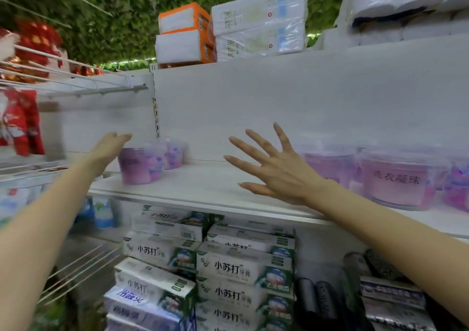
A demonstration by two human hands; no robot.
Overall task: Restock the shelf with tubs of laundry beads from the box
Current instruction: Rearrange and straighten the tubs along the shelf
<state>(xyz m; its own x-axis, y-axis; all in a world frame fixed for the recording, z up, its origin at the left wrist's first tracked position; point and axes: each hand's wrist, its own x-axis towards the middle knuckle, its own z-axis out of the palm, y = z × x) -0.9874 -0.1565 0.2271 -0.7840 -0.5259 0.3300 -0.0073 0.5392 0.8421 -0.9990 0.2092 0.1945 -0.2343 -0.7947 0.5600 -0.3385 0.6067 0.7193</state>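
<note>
**Head view: a gap to fill, nothing carried yet**

Biggest risk, as I judge it, sits at the left end of the shelf [203,186]. The left hand [107,150] is right beside the front purple tub [142,167], which stands close to the shelf's front edge. A sideways nudge or clumsy brush could tip it or slide it off onto the toothpaste boxes [243,269] stacked below. A second tub [175,155] stands just behind it, touching or nearly so, and a push on the front one would likely shove both. On the right, a cluster of tubs [398,182] also sits near the edge. The right wrist lies just in front of them, where a careless sweep could catch one.

The left hand is blurred. Its fingers look fairly straight and close together, and it holds nothing. I cannot tell whether it actually touches the front tub or only hovers beside it. The right hand [276,170] is spread wide with the fingers fanned apart. It hangs over the bare middle stretch of the shelf between the two groups of tubs, gripping and touching nothing.

Every tub in sight is already on the shelf. The box is out of view, so the gap probably needs another trip to it.
</note>
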